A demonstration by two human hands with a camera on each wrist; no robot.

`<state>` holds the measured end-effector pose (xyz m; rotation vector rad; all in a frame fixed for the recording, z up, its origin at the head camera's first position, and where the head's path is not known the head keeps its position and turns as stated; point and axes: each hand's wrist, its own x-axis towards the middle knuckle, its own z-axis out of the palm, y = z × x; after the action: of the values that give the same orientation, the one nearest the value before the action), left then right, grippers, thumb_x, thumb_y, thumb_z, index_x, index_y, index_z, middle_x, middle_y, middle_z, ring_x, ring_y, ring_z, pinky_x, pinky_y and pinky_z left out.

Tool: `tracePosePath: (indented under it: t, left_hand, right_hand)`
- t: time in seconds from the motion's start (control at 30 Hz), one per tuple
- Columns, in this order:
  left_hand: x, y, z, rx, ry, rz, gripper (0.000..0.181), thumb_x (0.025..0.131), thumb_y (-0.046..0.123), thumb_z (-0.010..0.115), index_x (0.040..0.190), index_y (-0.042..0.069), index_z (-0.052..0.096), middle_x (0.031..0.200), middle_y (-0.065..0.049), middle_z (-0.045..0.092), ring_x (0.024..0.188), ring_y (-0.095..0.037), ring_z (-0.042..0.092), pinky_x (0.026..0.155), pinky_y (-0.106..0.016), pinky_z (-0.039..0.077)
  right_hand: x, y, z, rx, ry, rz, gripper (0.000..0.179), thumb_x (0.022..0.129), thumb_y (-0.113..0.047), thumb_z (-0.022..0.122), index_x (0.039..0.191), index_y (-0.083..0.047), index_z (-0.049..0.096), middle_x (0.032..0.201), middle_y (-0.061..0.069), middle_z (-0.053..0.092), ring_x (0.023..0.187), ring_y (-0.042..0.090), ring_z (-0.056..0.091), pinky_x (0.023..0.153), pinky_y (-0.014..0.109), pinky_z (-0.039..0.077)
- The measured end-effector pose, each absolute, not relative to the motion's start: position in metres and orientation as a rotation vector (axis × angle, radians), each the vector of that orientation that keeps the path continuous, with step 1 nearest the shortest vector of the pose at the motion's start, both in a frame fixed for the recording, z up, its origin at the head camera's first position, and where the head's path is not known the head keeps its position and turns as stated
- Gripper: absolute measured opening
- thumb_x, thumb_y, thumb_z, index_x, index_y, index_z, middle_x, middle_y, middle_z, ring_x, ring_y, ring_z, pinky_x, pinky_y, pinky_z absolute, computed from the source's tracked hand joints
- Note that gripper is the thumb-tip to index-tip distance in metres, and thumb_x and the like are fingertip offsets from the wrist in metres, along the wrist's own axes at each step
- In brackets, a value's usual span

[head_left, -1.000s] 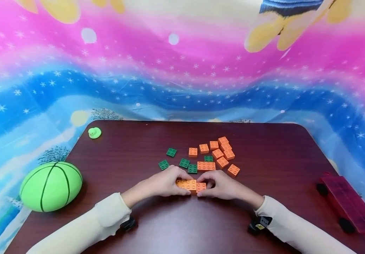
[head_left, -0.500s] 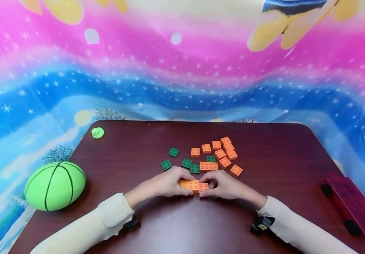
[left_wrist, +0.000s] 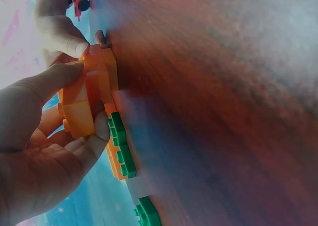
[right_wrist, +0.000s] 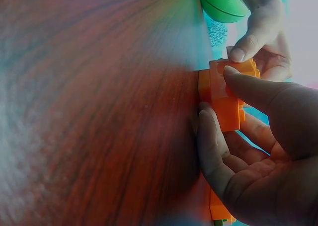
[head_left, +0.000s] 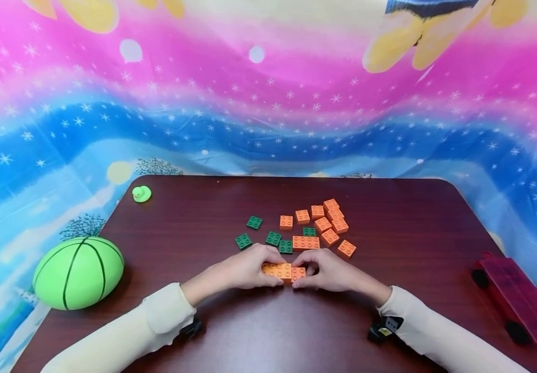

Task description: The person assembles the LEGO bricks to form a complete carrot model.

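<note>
Near the middle of the table, my left hand (head_left: 252, 267) grips a light orange toy building brick (head_left: 278, 270) between thumb and fingers. Against its right end, my right hand (head_left: 326, 270) pinches a darker orange brick (head_left: 298, 274). The two bricks touch, studs up. In the right wrist view, the darker brick (right_wrist: 225, 97) shows between thumb and fingers, with another orange piece (right_wrist: 203, 85) lower, by the tabletop. From the left wrist view, the light brick (left_wrist: 79, 117) sits in the left hand's fingers. How the pieces join underneath is partly hidden by fingers.
Just beyond the hands lie several loose orange bricks (head_left: 330, 237) and several green bricks (head_left: 273, 238) on the dark table (head_left: 268, 331). A green ball (head_left: 79, 273) is at left, a small green toy duck (head_left: 141, 194) far left. At right stands a red skateboard-like object (head_left: 522, 300).
Both hands keep the same hold on the bricks, with no clear movement. The whole head view shifts slightly between frames.
</note>
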<state>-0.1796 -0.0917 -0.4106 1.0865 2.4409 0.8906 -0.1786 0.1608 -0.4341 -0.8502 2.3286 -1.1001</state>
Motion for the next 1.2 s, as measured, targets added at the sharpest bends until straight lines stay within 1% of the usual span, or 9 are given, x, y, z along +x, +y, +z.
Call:
tracePosePath:
  t: [0.23, 0.33, 0.43, 0.6, 0.67, 0.73, 0.83, 0.97, 1.2]
  left_hand:
    - [-0.1801, -0.0911, -0.4104, 1.081, 2.450, 0.871, 0.029, 0.091, 0.022, 0.080, 0.119, 0.012, 0.077, 0.110, 0.002, 0.072, 0.090, -0.003, 0.060, 0.077, -0.019, 0.052]
    - [-0.1797, -0.0905, -0.4123, 1.076, 2.471, 0.857, 0.030, 0.090, 0.022, 0.080, 0.118, 0.013, 0.077, 0.108, 0.003, 0.072, 0.087, -0.003, 0.059, 0.074, -0.019, 0.051]
    - [-0.1792, -0.0900, -0.4134, 1.087, 2.499, 0.824, 0.031, 0.090, 0.026, 0.080, 0.119, 0.014, 0.076, 0.108, 0.004, 0.072, 0.086, -0.003, 0.059, 0.073, -0.019, 0.050]
    - [-0.1800, -0.0897, -0.4126, 1.121, 2.532, 0.840, 0.033, 0.092, 0.033, 0.079, 0.119, 0.016, 0.076, 0.111, 0.004, 0.075, 0.091, -0.002, 0.063, 0.076, -0.019, 0.051]
    - [-0.1807, -0.0901, -0.4130, 1.108, 2.519, 0.883, 0.030, 0.091, 0.033, 0.079, 0.117, 0.016, 0.077, 0.108, 0.005, 0.076, 0.087, -0.002, 0.064, 0.074, -0.019, 0.051]
    - [-0.1811, -0.0905, -0.4140, 1.082, 2.489, 0.921, 0.026, 0.091, 0.032, 0.080, 0.112, 0.017, 0.078, 0.102, 0.006, 0.076, 0.080, -0.002, 0.062, 0.069, -0.018, 0.051]
    - [-0.1819, -0.0904, -0.4150, 1.035, 2.444, 0.975, 0.023, 0.090, 0.031, 0.080, 0.109, 0.018, 0.079, 0.095, 0.009, 0.076, 0.075, -0.002, 0.060, 0.065, -0.019, 0.050]
    - [-0.1826, -0.0909, -0.4142, 0.987, 2.420, 1.008, 0.022, 0.090, 0.031, 0.081, 0.108, 0.018, 0.079, 0.094, 0.010, 0.075, 0.075, -0.003, 0.060, 0.066, -0.019, 0.050]
    - [-0.1840, -0.0893, -0.4116, 0.991, 2.403, 0.994, 0.024, 0.090, 0.029, 0.081, 0.109, 0.015, 0.079, 0.095, 0.008, 0.076, 0.077, -0.005, 0.061, 0.066, -0.019, 0.050]
  right_hand:
    - [-0.1786, 0.1604, -0.4352, -0.862, 2.337, -1.100, 0.033, 0.092, -0.030, 0.079, 0.119, -0.012, 0.073, 0.086, -0.001, 0.071, 0.065, 0.006, 0.061, 0.063, 0.023, 0.053]
    - [-0.1792, 0.1609, -0.4352, -0.876, 2.341, -1.095, 0.032, 0.092, -0.031, 0.078, 0.119, -0.013, 0.072, 0.086, -0.002, 0.070, 0.065, 0.005, 0.060, 0.063, 0.023, 0.053]
    - [-0.1794, 0.1613, -0.4347, -0.886, 2.349, -1.087, 0.031, 0.093, -0.031, 0.078, 0.118, -0.014, 0.072, 0.085, -0.004, 0.070, 0.065, 0.005, 0.060, 0.063, 0.022, 0.052]
    - [-0.1788, 0.1614, -0.4334, -0.888, 2.345, -1.090, 0.030, 0.092, -0.030, 0.078, 0.117, -0.014, 0.072, 0.085, -0.004, 0.069, 0.067, 0.006, 0.059, 0.064, 0.022, 0.051]
    - [-0.1786, 0.1610, -0.4337, -0.887, 2.333, -1.095, 0.030, 0.093, -0.030, 0.078, 0.117, -0.014, 0.072, 0.086, -0.004, 0.069, 0.067, 0.006, 0.059, 0.064, 0.022, 0.050]
    - [-0.1786, 0.1607, -0.4339, -0.886, 2.325, -1.098, 0.029, 0.093, -0.030, 0.078, 0.117, -0.014, 0.072, 0.086, -0.003, 0.069, 0.067, 0.006, 0.059, 0.064, 0.022, 0.050]
    - [-0.1790, 0.1605, -0.4347, -0.881, 2.328, -1.097, 0.028, 0.092, -0.030, 0.078, 0.116, -0.015, 0.072, 0.086, -0.005, 0.069, 0.066, 0.006, 0.059, 0.064, 0.021, 0.050]
    - [-0.1801, 0.1599, -0.4352, -0.882, 2.334, -1.098, 0.028, 0.092, -0.030, 0.078, 0.116, -0.016, 0.072, 0.084, -0.005, 0.069, 0.066, 0.006, 0.060, 0.064, 0.021, 0.051]
    - [-0.1779, 0.1603, -0.4345, -0.884, 2.338, -1.088, 0.028, 0.092, -0.029, 0.078, 0.116, -0.015, 0.072, 0.084, -0.004, 0.069, 0.066, 0.005, 0.059, 0.065, 0.021, 0.050]
